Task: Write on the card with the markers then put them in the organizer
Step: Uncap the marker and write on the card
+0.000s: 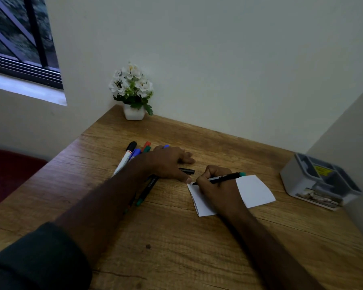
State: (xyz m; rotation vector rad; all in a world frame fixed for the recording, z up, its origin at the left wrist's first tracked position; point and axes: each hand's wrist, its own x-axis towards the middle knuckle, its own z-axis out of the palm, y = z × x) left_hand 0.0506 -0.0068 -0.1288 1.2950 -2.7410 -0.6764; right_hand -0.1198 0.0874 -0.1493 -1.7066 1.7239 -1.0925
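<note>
A white card point(254, 190) lies on the wooden desk point(176, 237). My right hand point(217, 185) grips a black marker with a green end point(226, 177), its tip touching the card's left corner. My left hand point(168, 162) rests flat on the desk, its thumb at the card's corner. It lies over a loose group of markers: a white one with a black cap point(126, 156), blue, red and green ones behind it, and a dark one with a green end point(146, 192) under my forearm. A black cap point(187, 171) lies between my hands. The grey organizer point(319, 183) stands at the right.
A white pot of white flowers point(133, 93) stands in the far corner against the wall. Walls close the desk at the back and right. A window is at the upper left, and the desk's left edge drops off beside a dark red surface.
</note>
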